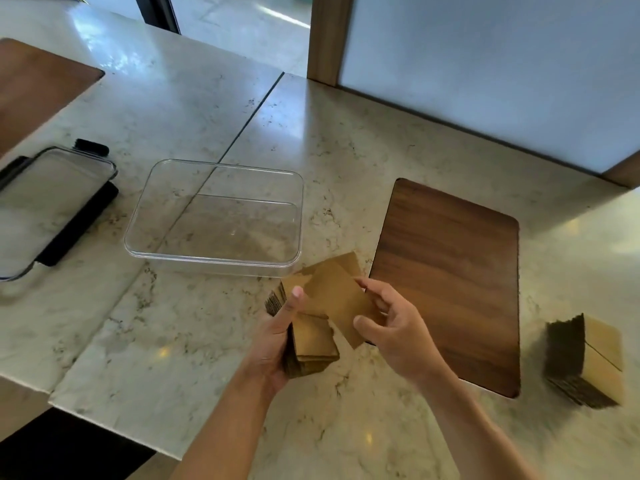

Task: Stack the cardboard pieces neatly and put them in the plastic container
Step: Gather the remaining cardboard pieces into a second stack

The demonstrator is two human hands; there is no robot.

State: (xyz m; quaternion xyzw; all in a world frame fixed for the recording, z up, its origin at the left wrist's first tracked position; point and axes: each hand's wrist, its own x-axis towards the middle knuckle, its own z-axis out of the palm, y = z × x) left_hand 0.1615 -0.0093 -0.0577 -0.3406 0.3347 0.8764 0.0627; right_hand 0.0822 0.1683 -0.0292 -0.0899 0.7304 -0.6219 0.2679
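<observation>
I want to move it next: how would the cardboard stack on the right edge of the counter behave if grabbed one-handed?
The cardboard stack is loose cut pieces, so it would likely fan or spill unless squeezed from both sides. It probably feels light. It already leans slightly, so a push may topple it.

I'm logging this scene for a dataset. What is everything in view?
Plastic container: one, clear, empty, centre-left on the counter.
Lid: one, clear with black clips, far left.
Held cardboard stack: one, brown, untidy, in both hands.
Cardboard stack: one, brown, on the counter at right.
Wooden boards: two, dark brown, right of centre and upper left.
Counter: marble, pale.
Left hand: grips the held stack.
Right hand: pinches its top piece.
</observation>
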